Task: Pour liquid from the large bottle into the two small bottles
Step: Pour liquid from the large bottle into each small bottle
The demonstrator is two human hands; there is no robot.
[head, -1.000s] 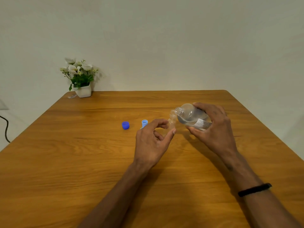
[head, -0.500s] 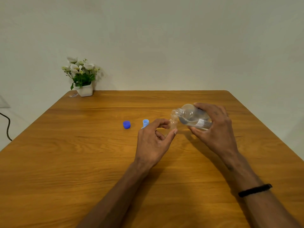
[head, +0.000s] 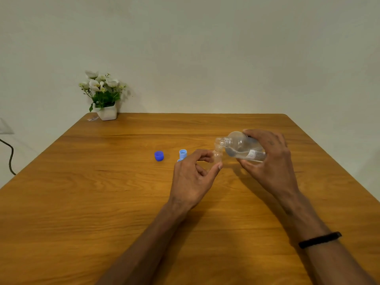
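The right hand (head: 269,161) grips the large bottle (head: 240,147) tipped leftward, its mouth just above the small bottle (head: 217,156) pinched upright by the left hand (head: 193,177).

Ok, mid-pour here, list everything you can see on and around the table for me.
large bottle: one, clear, tilted, mouth over the small bottle
small bottle: one visible, clear, upright at table centre
dark blue cap: one, on table, left of centre
light blue caps: two, beside the dark one; nearer one partly hidden
flower pot: one, white, far left corner
table: one, brown wood
wristband: one, black, right wrist
left hand: grip on small bottle
right hand: grip on large bottle
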